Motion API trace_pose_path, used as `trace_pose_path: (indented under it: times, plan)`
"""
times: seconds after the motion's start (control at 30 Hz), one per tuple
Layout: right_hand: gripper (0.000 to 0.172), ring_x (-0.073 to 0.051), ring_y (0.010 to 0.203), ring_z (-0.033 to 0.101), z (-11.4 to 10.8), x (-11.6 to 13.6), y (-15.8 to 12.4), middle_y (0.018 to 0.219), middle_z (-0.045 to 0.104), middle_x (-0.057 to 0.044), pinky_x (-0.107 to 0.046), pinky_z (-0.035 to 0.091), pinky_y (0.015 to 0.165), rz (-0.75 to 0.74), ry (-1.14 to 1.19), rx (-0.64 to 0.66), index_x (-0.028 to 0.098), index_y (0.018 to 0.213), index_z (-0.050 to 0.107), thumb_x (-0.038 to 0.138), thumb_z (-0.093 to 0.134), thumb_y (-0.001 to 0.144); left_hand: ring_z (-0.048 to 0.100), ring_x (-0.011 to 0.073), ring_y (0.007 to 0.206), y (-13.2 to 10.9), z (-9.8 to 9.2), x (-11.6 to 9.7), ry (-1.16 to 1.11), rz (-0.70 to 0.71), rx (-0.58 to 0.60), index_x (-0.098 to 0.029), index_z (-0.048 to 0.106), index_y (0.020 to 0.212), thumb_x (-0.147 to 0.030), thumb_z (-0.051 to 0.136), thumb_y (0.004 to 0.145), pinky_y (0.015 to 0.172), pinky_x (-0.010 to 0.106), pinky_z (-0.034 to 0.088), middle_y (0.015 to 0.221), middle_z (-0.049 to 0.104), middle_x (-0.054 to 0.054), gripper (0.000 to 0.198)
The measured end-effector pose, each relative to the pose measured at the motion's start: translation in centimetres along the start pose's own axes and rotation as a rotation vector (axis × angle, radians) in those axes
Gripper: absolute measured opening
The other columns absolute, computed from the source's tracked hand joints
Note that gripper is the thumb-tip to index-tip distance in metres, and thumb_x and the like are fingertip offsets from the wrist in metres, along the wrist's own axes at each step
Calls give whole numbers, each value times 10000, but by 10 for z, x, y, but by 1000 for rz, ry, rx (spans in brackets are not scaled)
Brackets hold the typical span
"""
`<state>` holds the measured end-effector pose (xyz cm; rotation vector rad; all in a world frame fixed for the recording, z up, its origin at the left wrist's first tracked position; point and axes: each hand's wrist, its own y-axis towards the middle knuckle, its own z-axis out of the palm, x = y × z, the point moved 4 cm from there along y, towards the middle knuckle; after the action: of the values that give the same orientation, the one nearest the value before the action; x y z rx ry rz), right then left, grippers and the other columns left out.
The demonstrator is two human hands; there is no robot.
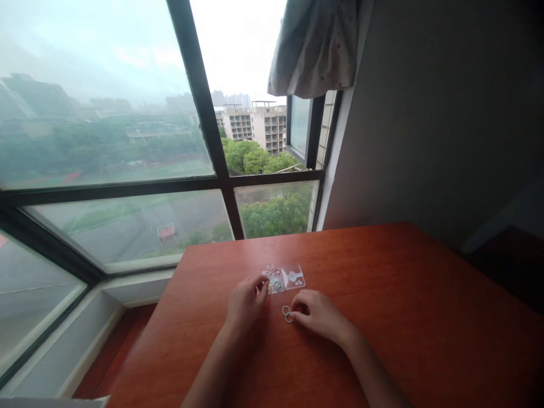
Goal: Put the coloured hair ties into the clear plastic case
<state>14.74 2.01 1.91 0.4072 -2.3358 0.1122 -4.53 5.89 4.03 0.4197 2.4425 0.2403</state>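
Observation:
A small clear plastic box (300,270) lies with its lid folded open on the reddish-brown table. Several small rings (278,286) and other shiny pieces sit in its left half, partly behind my fingers. My left hand (249,300) is at the box's left side, its thumb and fingers curled close together; what they hold, if anything, is too small to make out. Nearer to me, my right hand (317,313) is closed in a pinch at the edge of two touching or overlapping rings (286,310). Its thumb and fingertip meet at the lower ring (289,318).
The wooden table (382,272) reaches to a large dark-framed window (225,181) at the far side and left. A grey wall (416,124) rises on the right. A bunched curtain (317,51) hangs over the window's upper right.

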Motion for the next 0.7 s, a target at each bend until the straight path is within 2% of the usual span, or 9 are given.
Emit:
trace_pose_path:
  times: [0.37,0.53,0.7]
  plan:
    - [69,-138,742,585,2,-1,0,786,667,14,-215,398,669,-24,-22,8,212,775,684,173,707,723,563,145,630,-1,2,2,-6,10,2,-202,680,855,-281,471,881,616,239,405,749,679,20,225]
    - [34,-143,750,589,3,-1,0,782,668,14,-220,387,665,-41,-34,12,210,734,678,184,700,734,566,145,638,-1,4,0,-38,24,10,-198,685,864,-266,482,871,612,233,404,754,677,24,214]
    - [78,-139,709,575,3,1,3,763,656,13,-225,374,634,-46,5,-55,207,739,676,151,639,778,537,125,622,-5,12,-16,-96,125,132,-196,684,878,-258,485,883,602,216,399,740,646,17,208]
